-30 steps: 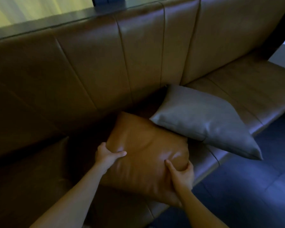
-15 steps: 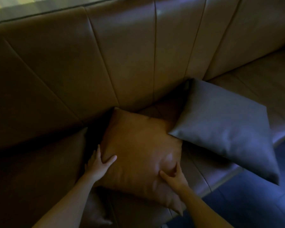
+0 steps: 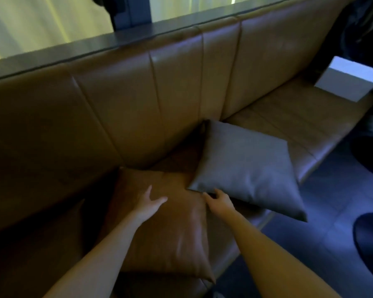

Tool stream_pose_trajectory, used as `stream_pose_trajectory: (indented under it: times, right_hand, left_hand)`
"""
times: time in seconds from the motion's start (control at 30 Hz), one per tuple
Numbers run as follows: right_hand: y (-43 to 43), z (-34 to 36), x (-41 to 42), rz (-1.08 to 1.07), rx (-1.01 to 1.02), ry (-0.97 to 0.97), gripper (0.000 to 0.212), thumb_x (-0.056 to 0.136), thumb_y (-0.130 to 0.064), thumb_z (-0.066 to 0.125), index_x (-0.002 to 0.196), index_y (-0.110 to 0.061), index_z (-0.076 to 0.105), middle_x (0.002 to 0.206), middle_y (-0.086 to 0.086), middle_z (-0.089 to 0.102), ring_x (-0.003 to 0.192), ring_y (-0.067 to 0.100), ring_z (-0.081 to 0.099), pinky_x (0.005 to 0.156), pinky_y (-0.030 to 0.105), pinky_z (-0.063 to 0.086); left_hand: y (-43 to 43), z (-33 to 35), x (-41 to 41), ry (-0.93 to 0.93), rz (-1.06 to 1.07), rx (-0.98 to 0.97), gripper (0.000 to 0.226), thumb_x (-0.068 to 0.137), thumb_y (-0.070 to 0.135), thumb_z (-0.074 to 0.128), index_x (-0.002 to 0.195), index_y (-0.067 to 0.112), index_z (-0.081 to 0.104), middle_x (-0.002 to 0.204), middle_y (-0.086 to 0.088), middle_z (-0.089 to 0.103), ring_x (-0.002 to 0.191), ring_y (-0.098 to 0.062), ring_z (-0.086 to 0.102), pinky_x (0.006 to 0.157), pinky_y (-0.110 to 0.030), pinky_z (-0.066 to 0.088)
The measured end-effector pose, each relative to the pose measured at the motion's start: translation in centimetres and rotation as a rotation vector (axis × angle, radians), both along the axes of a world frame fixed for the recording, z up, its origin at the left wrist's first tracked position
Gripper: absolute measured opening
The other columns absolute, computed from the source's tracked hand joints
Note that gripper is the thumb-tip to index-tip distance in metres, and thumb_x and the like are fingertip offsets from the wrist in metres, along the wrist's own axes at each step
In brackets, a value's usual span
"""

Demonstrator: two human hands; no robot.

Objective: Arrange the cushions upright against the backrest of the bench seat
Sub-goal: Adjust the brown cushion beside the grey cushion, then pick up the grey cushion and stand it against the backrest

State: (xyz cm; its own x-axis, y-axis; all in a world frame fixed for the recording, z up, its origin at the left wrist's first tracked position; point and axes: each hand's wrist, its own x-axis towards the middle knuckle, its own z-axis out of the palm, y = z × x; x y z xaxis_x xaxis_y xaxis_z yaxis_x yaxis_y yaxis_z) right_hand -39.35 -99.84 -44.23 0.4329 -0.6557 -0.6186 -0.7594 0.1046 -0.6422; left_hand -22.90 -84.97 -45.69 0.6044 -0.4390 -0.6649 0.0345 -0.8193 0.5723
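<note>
A brown leather cushion (image 3: 170,237) lies flat on the bench seat (image 3: 289,117), one corner hanging over the front edge. A grey cushion (image 3: 248,166) lies flat to its right, its near corner overlapping the brown one and its far corner touching the padded backrest (image 3: 121,108). My left hand (image 3: 149,201) hovers open over the brown cushion's top, fingers spread. My right hand (image 3: 219,201) is at the grey cushion's lower left edge, fingers curled at that edge; whether they grip it is unclear.
A dark ledge (image 3: 95,48) runs along the top of the backrest under a bright window. A white box (image 3: 349,81) stands at the far right end of the seat. Dark floor (image 3: 332,211) and dark round shapes lie to the right.
Both hands have let go of the brown cushion, which now lies flat. The left hand has lifted and opened; the right has moved to the grey cushion's edge. The camera tilted up.
</note>
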Motion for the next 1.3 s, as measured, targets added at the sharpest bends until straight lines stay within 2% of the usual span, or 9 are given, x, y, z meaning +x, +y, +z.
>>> stream_pose_trajectory:
  times: [0.17,0.43,0.6,0.73,0.8,0.9,1.0,1.13,1.3]
  right_hand:
    - [-5.5,2.0,-2.6,-0.150,-0.024,-0.047,0.068,0.095,-0.038,0.053,0.151,-0.008,0.028,0.155,0.015,0.035,0.140,0.033,0.037,0.113,0.038,0.032]
    - [-16.3,-0.4,-9.6,-0.346,-0.019,-0.017,0.069,0.094,-0.031,0.056,0.150,-0.002,0.029,0.155,0.017,0.034,0.142,0.034,0.034,0.113,0.037,0.028]
    - [-24.2,-3.5,-13.8,-0.400,0.053,0.048,0.078,0.090,-0.038,0.062,0.151,-0.007,0.026,0.156,0.020,0.031,0.140,0.039,0.034,0.114,0.044,0.032]
    - [-28.9,-6.3,-15.2,-0.343,0.152,0.075,0.088,0.084,-0.045,0.066,0.153,-0.013,0.021,0.157,0.018,0.026,0.141,0.039,0.032,0.115,0.049,0.030]
    - [-30.2,-7.7,-15.3,-0.365,0.204,0.025,0.098,0.081,-0.042,0.071,0.154,-0.012,0.014,0.159,0.015,0.022,0.143,0.038,0.029,0.116,0.049,0.028]
    - [-31.5,-9.6,-15.3,-0.389,0.270,-0.007,0.107,0.072,-0.037,0.080,0.153,-0.014,0.013,0.156,0.014,0.028,0.141,0.036,0.033,0.113,0.049,0.030]
    - [-32.0,-10.5,-15.6,-0.410,0.307,-0.017,0.110,0.063,-0.033,0.087,0.150,-0.015,0.022,0.151,0.014,0.037,0.136,0.036,0.039,0.110,0.049,0.036]
    - [-32.5,-10.2,-16.0,-0.433,0.357,-0.071,0.108,0.062,-0.025,0.089,0.149,-0.018,0.024,0.148,0.015,0.040,0.133,0.036,0.041,0.108,0.051,0.037]
    - [-33.7,-8.8,-16.7,-0.451,0.325,-0.141,0.101,0.063,-0.016,0.088,0.146,-0.015,0.031,0.146,0.014,0.043,0.131,0.037,0.043,0.107,0.051,0.038]
  left_hand:
    - [-8.1,2.3,-3.7,0.096,-0.141,-0.116,0.069,0.091,0.046,0.056,0.150,0.021,0.032,0.157,-0.005,0.030,0.142,-0.027,0.032,0.111,-0.041,0.029]
    - [-19.9,0.8,-8.3,0.136,-0.109,-0.138,0.084,0.086,0.049,0.062,0.154,0.028,0.017,0.161,-0.002,0.020,0.146,-0.029,0.024,0.116,-0.048,0.026]
    - [-25.9,-1.6,-7.4,-0.026,0.038,-0.023,0.109,0.069,0.054,0.076,0.154,0.029,0.014,0.161,-0.007,0.019,0.145,-0.034,0.025,0.113,-0.053,0.029]
    - [-28.7,-5.3,-4.9,-0.065,0.149,0.144,0.148,0.030,0.077,0.077,0.154,0.030,0.009,0.158,-0.009,0.023,0.141,-0.038,0.029,0.112,-0.056,0.028]
    - [-29.8,-5.9,-4.3,-0.033,0.227,0.161,0.159,0.021,0.075,0.079,0.154,0.024,0.010,0.156,-0.012,0.027,0.139,-0.039,0.033,0.111,-0.055,0.030]
    - [-30.9,-5.6,-4.0,-0.001,0.346,0.137,0.133,0.044,0.049,0.091,0.150,0.009,0.023,0.150,-0.017,0.039,0.132,-0.039,0.043,0.106,-0.050,0.038]
    - [-31.0,-5.8,-3.9,0.000,0.362,0.133,0.118,0.050,0.033,0.093,0.145,0.003,0.031,0.145,-0.019,0.044,0.128,-0.038,0.047,0.101,-0.046,0.040]
    - [-31.1,-5.3,-4.2,-0.033,0.402,0.102,0.115,0.043,0.031,0.096,0.138,0.000,0.040,0.139,-0.020,0.051,0.124,-0.038,0.051,0.102,-0.044,0.042]
    - [-31.9,-4.5,-4.9,-0.027,0.389,0.053,0.129,0.024,0.043,0.096,0.135,0.000,0.046,0.133,-0.020,0.057,0.120,-0.038,0.056,0.101,-0.047,0.045]
